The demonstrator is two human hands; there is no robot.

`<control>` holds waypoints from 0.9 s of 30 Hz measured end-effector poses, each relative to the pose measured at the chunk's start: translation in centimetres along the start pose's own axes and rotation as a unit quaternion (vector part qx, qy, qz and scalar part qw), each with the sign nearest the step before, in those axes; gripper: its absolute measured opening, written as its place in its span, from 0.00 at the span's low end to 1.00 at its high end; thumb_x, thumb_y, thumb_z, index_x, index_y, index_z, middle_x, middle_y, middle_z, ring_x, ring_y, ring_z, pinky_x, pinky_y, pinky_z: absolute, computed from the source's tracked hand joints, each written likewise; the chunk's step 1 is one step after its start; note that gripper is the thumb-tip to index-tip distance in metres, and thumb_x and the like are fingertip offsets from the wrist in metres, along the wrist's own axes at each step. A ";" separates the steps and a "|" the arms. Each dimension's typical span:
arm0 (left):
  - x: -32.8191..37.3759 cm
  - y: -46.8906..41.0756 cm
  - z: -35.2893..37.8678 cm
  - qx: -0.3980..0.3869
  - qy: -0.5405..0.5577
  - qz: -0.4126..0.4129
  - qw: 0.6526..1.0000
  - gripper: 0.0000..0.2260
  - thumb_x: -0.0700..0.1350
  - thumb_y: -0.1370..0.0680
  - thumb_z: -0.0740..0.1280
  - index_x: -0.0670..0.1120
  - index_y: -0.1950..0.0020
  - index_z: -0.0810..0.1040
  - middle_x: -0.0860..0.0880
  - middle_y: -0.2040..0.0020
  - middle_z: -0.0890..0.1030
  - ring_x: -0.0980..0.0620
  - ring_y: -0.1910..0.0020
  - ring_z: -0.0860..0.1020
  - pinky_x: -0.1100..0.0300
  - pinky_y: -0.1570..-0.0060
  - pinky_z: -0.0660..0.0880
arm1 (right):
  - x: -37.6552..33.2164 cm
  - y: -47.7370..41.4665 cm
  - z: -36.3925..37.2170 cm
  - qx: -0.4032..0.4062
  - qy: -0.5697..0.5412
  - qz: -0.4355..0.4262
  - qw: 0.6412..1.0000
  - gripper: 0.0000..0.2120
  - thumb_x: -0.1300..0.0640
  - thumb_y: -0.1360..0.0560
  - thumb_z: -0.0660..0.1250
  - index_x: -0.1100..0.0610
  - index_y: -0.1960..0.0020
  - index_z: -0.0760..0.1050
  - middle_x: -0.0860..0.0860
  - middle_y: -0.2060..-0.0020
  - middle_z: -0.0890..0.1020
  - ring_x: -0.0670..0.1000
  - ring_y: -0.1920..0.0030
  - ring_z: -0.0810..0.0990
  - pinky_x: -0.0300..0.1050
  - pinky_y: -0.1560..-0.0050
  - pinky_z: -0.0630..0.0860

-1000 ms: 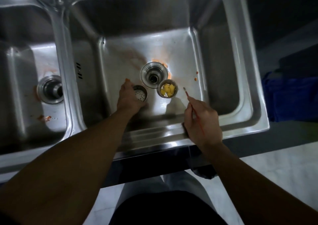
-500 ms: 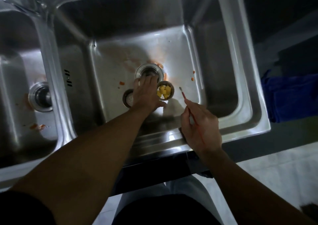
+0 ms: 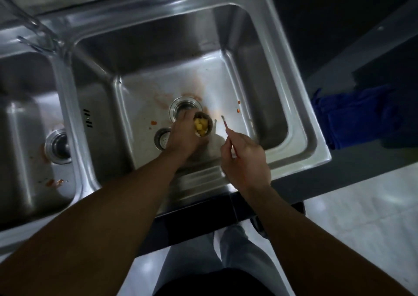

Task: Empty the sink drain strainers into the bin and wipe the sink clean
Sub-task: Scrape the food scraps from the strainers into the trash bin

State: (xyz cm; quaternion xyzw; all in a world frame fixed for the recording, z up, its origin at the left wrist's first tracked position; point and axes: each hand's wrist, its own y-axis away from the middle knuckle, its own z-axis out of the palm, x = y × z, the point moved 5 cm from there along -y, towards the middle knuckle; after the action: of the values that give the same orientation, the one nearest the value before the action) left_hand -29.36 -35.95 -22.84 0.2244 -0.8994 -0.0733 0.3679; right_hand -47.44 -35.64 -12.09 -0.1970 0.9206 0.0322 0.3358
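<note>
Head view: your left hand [image 3: 183,135] grips the food-filled strainer [image 3: 202,124] just beside the open drain [image 3: 184,108] on the floor of the right basin [image 3: 267,105]; most of its fingers are hidden. That hand half-covers the second strainer [image 3: 161,137]. Your right hand [image 3: 245,160] pinches a thin stick [image 3: 226,123]. The tap [image 3: 38,35] is blurred.

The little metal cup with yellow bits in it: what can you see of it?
The strainer basket is a small round cup of dull steel, open side up, holding yellow food chunks and a few paler bits. It sits in the grip of the left hand, which wraps its left side, just beside the open drain in the right basin. Whether it touches the sink floor cannot be told.
</note>
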 end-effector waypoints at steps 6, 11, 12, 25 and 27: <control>4.1 6.2 -5.1 0.075 0.009 -0.014 0.997 0.38 0.45 0.40 0.81 0.54 0.31 0.72 0.47 0.31 0.72 0.43 0.36 0.74 0.52 0.38 0.73 | 0.2 -0.2 -2.1 0.110 -0.139 0.041 0.983 0.11 0.64 0.22 0.66 0.62 0.42 0.84 0.57 0.63 0.85 0.57 0.65 0.83 0.52 0.61 0.82; 9.2 10.9 -5.4 0.072 0.033 0.032 0.996 0.38 0.50 0.39 0.81 0.52 0.30 0.71 0.50 0.33 0.76 0.47 0.36 0.75 0.55 0.39 0.72 | 1.7 3.0 -7.5 0.171 -0.235 0.052 0.955 0.10 0.64 0.20 0.65 0.63 0.43 0.84 0.55 0.64 0.85 0.53 0.68 0.83 0.47 0.64 0.82; 10.4 11.7 -4.9 0.072 0.032 0.039 0.996 0.37 0.51 0.38 0.80 0.53 0.31 0.72 0.50 0.34 0.76 0.49 0.37 0.75 0.58 0.41 0.70 | 2.6 3.9 -9.1 0.185 -0.249 0.062 0.949 0.10 0.64 0.20 0.66 0.63 0.43 0.84 0.55 0.63 0.85 0.53 0.67 0.84 0.48 0.64 0.82; 27.8 21.5 11.0 -0.028 0.088 0.254 0.963 0.40 0.56 0.41 0.80 0.59 0.33 0.67 0.62 0.40 0.73 0.64 0.41 0.75 0.72 0.46 0.72 | 17.8 18.7 -26.0 0.435 -0.163 0.150 0.873 0.10 0.59 0.20 0.67 0.57 0.41 0.84 0.50 0.52 0.88 0.45 0.53 0.87 0.50 0.50 0.85; 28.4 22.3 14.4 -0.062 0.062 0.253 0.964 0.40 0.59 0.42 0.80 0.59 0.33 0.67 0.61 0.40 0.73 0.61 0.42 0.76 0.69 0.49 0.75 | 19.8 21.2 -26.2 0.441 -0.138 0.178 0.869 0.10 0.59 0.20 0.67 0.59 0.42 0.84 0.51 0.52 0.88 0.46 0.54 0.87 0.50 0.50 0.85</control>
State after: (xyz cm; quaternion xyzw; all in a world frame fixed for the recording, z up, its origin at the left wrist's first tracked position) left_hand -65.07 -29.60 -8.70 -0.0294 -0.8961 -0.0200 0.4424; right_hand -85.28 -27.90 -5.93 0.1457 0.8028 -0.2912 0.4995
